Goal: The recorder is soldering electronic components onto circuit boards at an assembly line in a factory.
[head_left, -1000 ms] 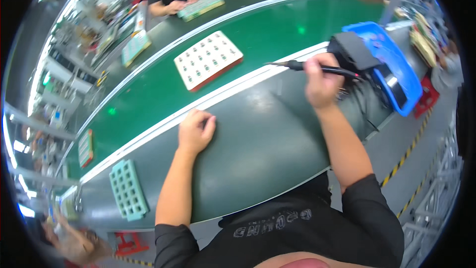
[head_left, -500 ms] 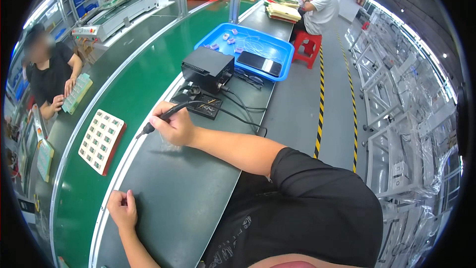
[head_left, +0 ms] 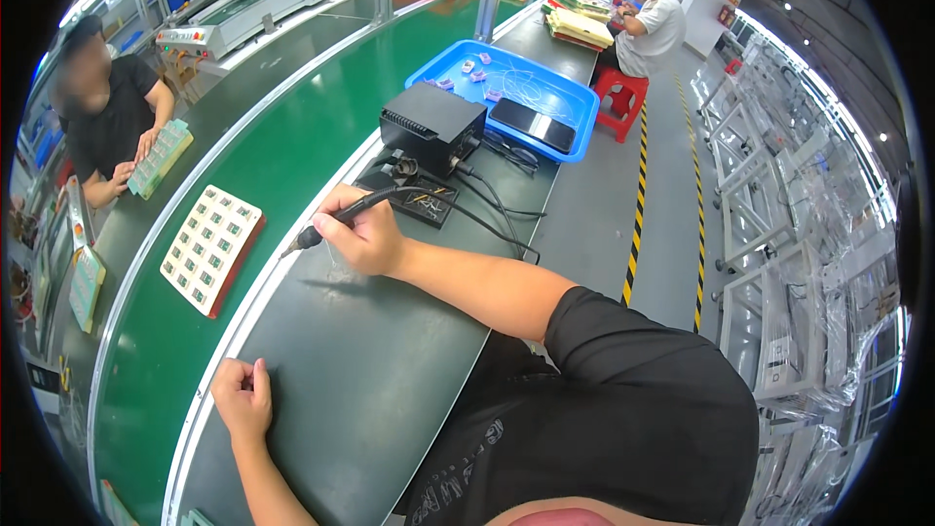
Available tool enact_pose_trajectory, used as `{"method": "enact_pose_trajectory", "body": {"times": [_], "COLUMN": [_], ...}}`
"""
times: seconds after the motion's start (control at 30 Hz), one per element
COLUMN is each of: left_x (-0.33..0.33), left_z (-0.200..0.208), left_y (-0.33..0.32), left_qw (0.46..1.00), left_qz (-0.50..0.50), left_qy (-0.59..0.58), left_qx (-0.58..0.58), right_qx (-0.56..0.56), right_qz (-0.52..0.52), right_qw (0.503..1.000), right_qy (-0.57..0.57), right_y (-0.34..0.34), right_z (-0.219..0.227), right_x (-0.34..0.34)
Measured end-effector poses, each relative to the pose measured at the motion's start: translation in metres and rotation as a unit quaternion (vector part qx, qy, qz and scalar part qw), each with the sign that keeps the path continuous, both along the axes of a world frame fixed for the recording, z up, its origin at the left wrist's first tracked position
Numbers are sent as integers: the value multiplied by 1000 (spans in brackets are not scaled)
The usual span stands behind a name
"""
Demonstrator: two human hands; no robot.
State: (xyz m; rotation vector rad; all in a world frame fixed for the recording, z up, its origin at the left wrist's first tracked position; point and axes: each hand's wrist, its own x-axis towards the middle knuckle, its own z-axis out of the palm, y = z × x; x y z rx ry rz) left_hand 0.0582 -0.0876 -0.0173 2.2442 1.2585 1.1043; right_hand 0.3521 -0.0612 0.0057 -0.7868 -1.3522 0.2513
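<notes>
the right hand (head_left: 365, 236) hid partly the soldering iron (head_left: 310, 237). the inside of the curled left hand (head_left: 243, 399) was hidden. the parts (head_left: 235, 230) on the white panel (head_left: 253, 210) were too small to tell. the lower edge cut the left forearm (head_left: 268, 487) and a green tray (head_left: 195, 518).

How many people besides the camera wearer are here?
2: a person in black across the green belt; another person on a red stool beyond the blue tray. Others may be hidden farther back.

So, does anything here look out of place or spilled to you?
Perhaps the black phone: it lies in the blue tray with small purple pieces and clear strands, which seems an odd spot for it. Otherwise nothing stands out; I see no spill.
</notes>
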Motion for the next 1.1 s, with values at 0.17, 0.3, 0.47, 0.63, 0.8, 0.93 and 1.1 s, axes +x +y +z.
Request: {"method": "enact_pose_trajectory", "body": {"times": [0.17,0.3,0.47,0.63,0.8,0.93,1.1], "left_x": [-1,-1,1,3,7,-2,-18], "left_z": [-4,-1,5,3,4,1,-10], "left_y": [1,-2,-4,-3,-3,-5,2], "left_qw": [1000,1000,1000,999,1000,999,997], "left_qz": [0,0,6,16,16,22,30], "left_qy": [-7,-7,9,20,18,35,68], "left_qx": [-17,-13,-19,-19,-10,-22,-28], "right_qx": [8,-7,-8,-6,-26,-3,-1], "right_qz": [-1,0,1,-2,4,11,-48], "right_qw": [1000,1000,1000,1000,1000,1000,999], "right_qy": [2,2,-4,-6,-18,1,26], "right_y": [-1,-2,-7,-6,-10,-6,-1], "right_z": [1,1,7,6,6,5,-3], "right_x": [0,1,-1,1,7,0,-1]}}
